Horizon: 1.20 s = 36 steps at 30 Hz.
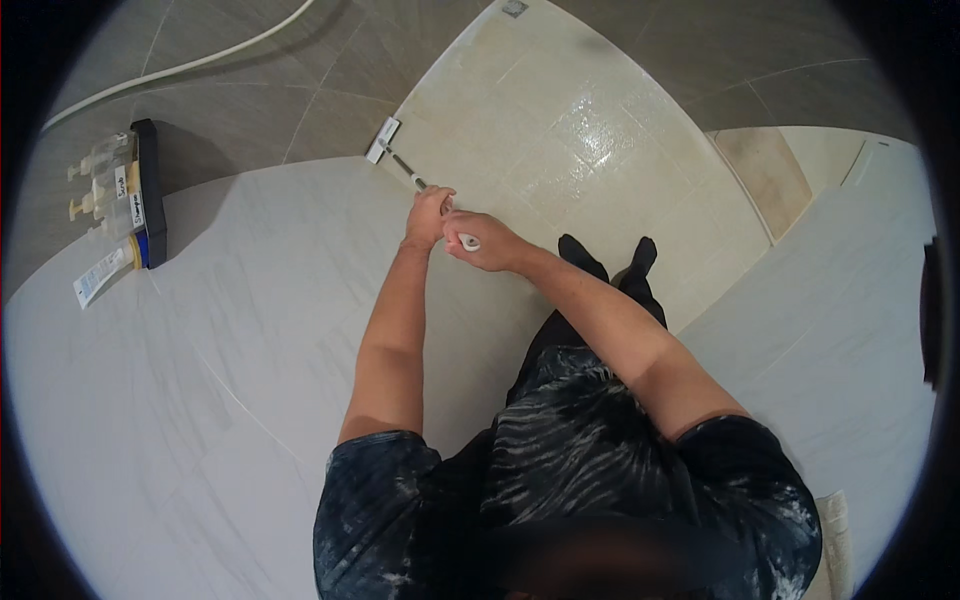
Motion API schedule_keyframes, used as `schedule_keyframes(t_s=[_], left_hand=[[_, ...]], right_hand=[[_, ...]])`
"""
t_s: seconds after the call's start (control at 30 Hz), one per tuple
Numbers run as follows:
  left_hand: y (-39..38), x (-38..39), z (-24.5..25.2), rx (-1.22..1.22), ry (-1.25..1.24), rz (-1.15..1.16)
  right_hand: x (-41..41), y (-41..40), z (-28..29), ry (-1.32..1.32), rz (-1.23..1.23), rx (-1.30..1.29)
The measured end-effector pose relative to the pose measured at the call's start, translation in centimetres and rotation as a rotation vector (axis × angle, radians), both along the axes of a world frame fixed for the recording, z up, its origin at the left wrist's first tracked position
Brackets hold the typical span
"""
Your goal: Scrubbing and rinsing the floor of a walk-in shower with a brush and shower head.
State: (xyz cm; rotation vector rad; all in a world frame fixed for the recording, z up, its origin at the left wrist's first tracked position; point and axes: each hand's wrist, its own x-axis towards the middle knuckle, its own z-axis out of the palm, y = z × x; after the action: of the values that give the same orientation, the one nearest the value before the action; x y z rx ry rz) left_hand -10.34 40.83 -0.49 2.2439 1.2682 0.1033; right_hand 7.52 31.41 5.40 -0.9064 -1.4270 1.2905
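Observation:
Both of my hands are closed around a long-handled floor cleaning tool with a metal pole [403, 166]. Its flat, white rectangular head [383, 140] rests in the corner where the beige tiled floor [480, 135] meets the walls. My left hand [429, 217] grips the pole lower down, on the side towards the head. Close behind it, my right hand [489, 240] holds the upper part, and the white end of the handle [470, 241] sticks out of that fist. Whether the head carries bristles, a pad or a blade cannot be seen.
A black wall shelf [152, 195] at left holds several pump bottles [112, 191] bearing writing and a white tube [101, 276]. A pale hose [187, 67] hangs along the grey wall. Wet floor shines beyond my feet [581, 251]; a square drain [515, 8] lies farther off. A raised threshold [742, 187] edges the right.

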Motion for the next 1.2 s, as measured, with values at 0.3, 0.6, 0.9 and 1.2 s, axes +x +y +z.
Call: schedule_keyframes(t_s=[0.3,0.6,0.9,1.2], left_hand=[[-15.6,15.2,3.4,-0.078,-0.555,0.126],[-19.6,32.6,11.0,-0.308,-0.693,-0.254],[-10.7,32.6,5.5,-0.008,-0.542,-0.308],[0.0,14.7,-0.9,-0.067,-0.369,-0.054]], right_hand=[[15.9,-10.2,10.0,-0.145,0.135,-0.115],[27.7,-17.8,22.4,-0.339,-0.241,-0.222],[27.2,-13.0,11.4,-0.025,-0.388,-0.166],[13.2,-1.2,1.7,0.013,-0.157,0.127]])
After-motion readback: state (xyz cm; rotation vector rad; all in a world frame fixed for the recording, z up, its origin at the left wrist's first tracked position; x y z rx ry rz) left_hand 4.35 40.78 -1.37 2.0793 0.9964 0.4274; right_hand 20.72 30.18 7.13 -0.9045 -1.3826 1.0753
